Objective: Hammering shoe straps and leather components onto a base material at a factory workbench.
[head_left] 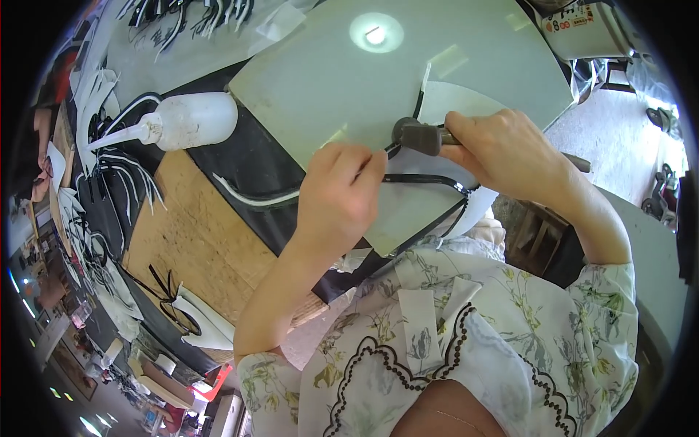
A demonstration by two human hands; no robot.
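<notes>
My right hand (502, 149) is wrapped round the handle of a hammer. The dark metal hammer head (421, 138) is over the smooth pale-green slab (349, 87), just right of my left fingertips. My left hand (338, 189) is closed, fingers pinched on a narrow black strap (419, 178). One part of the strap runs right from the hand to a bend near the slab's edge. A white-faced strip (255, 199) comes out on the hand's left; whether it is the same strap is hidden. Another thin black-and-white strip end (422, 91) sticks up beyond the hammer head.
A white squeeze bottle (193, 120) with a long nozzle lies left of the slab. Beside it are bundles of black-and-white strips (131, 175) and a worn brown board (196, 226). Scissors (175, 302) lie lower left. A whitish bucket (586, 33) stands far right.
</notes>
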